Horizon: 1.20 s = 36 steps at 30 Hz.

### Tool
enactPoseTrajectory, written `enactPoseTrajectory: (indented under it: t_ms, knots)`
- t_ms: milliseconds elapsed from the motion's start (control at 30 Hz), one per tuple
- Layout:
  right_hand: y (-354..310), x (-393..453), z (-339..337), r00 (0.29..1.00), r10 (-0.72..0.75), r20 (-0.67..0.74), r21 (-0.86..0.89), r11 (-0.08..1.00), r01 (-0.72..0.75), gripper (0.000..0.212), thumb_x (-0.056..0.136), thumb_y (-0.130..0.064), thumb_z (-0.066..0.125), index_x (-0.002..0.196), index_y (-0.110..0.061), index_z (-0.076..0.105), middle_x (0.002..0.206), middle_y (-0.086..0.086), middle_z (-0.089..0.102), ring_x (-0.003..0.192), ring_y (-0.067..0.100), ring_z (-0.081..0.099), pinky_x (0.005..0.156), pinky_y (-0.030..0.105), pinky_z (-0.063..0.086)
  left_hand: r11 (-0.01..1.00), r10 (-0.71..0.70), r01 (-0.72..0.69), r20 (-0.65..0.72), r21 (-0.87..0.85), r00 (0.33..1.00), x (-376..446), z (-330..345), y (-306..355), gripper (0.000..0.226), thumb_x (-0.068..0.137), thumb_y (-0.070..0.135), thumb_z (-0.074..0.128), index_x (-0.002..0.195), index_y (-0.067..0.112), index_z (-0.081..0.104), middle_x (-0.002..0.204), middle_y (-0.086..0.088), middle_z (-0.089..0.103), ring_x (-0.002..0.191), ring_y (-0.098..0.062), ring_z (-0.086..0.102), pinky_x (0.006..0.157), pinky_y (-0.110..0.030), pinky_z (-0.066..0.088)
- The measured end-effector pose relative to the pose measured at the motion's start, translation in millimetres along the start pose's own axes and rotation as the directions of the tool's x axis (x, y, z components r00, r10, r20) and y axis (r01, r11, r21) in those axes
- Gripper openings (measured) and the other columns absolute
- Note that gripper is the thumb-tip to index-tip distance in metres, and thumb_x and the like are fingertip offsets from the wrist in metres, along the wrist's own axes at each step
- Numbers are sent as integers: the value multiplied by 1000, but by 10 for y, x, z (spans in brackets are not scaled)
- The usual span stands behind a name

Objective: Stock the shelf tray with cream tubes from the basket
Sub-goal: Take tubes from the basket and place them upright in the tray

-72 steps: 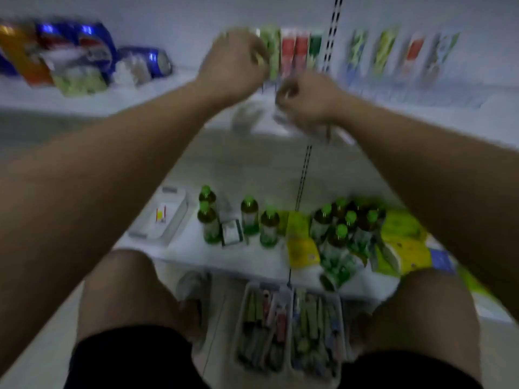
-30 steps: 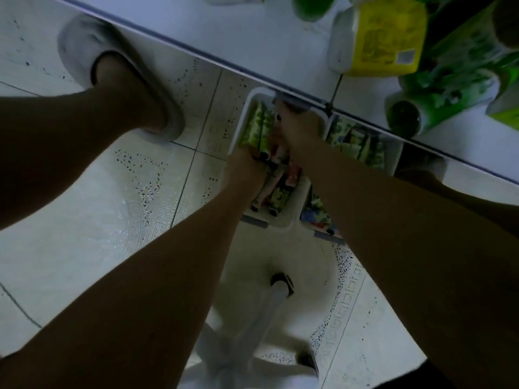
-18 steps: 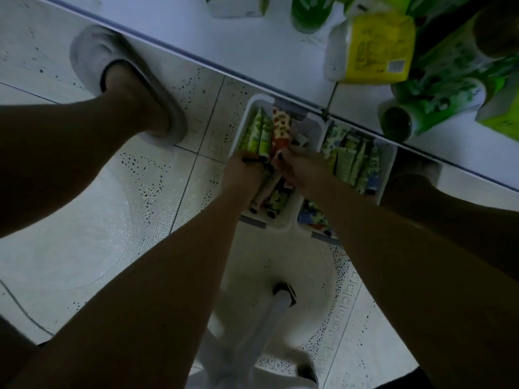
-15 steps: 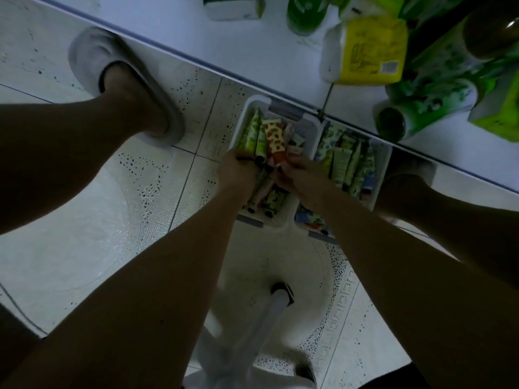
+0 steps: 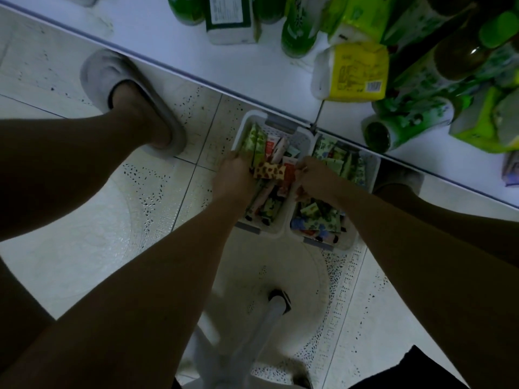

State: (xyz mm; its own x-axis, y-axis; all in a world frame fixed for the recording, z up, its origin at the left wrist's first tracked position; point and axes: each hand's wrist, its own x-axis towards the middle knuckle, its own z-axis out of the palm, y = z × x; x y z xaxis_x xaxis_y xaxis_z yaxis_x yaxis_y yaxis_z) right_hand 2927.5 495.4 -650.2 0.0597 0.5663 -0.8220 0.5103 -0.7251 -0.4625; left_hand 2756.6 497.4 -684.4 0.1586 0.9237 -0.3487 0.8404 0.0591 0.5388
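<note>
Two white baskets stand side by side on the floor, the left basket [image 5: 242,130] and the right basket [image 5: 371,175], both full of cream tubes lying in several colours. Above the left basket my left hand [image 5: 233,175] and my right hand [image 5: 316,175] hold one tube between them. This yellow tube with red spots [image 5: 270,171] lies sideways: my left fingers grip its left end and my right fingers pinch its red right end. The shelf tray is out of view.
The bottom shelf board [image 5: 157,32] runs along the top, its edge just above the baskets, carrying green bottles [image 5: 297,26] and a yellow pack [image 5: 358,71]. My foot in a grey slipper [image 5: 132,96] is at left. A white stool base [image 5: 275,304] sits below the baskets.
My hands came down from the upper shelf into the left basket. The spotted tube, upright half a second ago, now lies sideways between both hands, lifted off the pile.
</note>
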Motion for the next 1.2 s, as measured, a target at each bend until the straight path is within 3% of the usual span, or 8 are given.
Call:
enactPoseTrajectory:
  t_ms: [133,333,433,633,733,933,1067,1200]
  knots:
    - [10,89,-91,996,-39,-85,-121,992,28,18,100,-9,43,112,-1,54,105,22,60,88,33,65,83,43,56,992,-125,125,-4,9,992,157,159,89,14,88,18,62,99,11,58,79,0,49,64,-18,44,58,-25,43]
    - [12,158,-170,990,-12,-143,215,976,43,21,100,-3,47,114,-6,62,127,25,55,88,34,63,82,42,58,990,-136,135,10,45,991,338,316,70,57,81,24,71,126,-3,48,119,-19,47,94,-31,55,79,-37,50]
    - [-18,108,-204,988,6,-157,283,958,39,24,102,-9,44,120,-2,58,127,24,54,97,35,65,84,39,57,974,-222,226,85,-33,971,375,245,140,41,89,22,63,120,-2,53,119,-18,52,92,-26,55,77,-35,52]
    - [-246,-279,-403,994,22,-110,477,878,34,30,105,-17,38,126,1,49,103,24,59,55,23,65,50,31,57,839,-269,382,316,-388,910,293,-255,170,24,85,5,68,108,3,62,104,-17,66,91,-28,66,82,-38,57]
    - [-483,-661,-513,982,-63,-180,451,881,139,18,104,-15,39,90,-12,50,91,17,60,52,18,66,48,28,56,786,-184,333,316,-522,931,173,-723,315,29,80,-6,70,107,-2,62,88,-10,65,84,-28,67,84,-46,57]
    - [-995,-1594,-764,869,-338,-361,251,862,440,23,105,-23,37,113,-12,56,106,6,58,63,21,64,67,36,57,684,30,103,169,-722,985,-215,-1773,875,47,85,-11,61,113,17,35,98,-21,62,67,-25,62,60,-31,56]
    - [-1237,-2272,-930,741,-542,-397,93,779,620,22,106,-22,34,101,-12,53,84,4,55,46,14,56,47,24,47,740,209,-70,130,-669,969,-559,-2421,1307,25,93,-3,52,104,17,63,95,-12,63,74,-22,65,66,-27,57]
    - [-1500,-2850,-1030,654,-572,-495,153,684,714,21,106,-16,30,101,-9,50,77,10,56,49,14,61,52,27,56,728,264,-118,118,-675,957,-948,-2900,1744,30,91,8,52,86,21,79,88,-9,71,73,-19,66,75,-31,59]
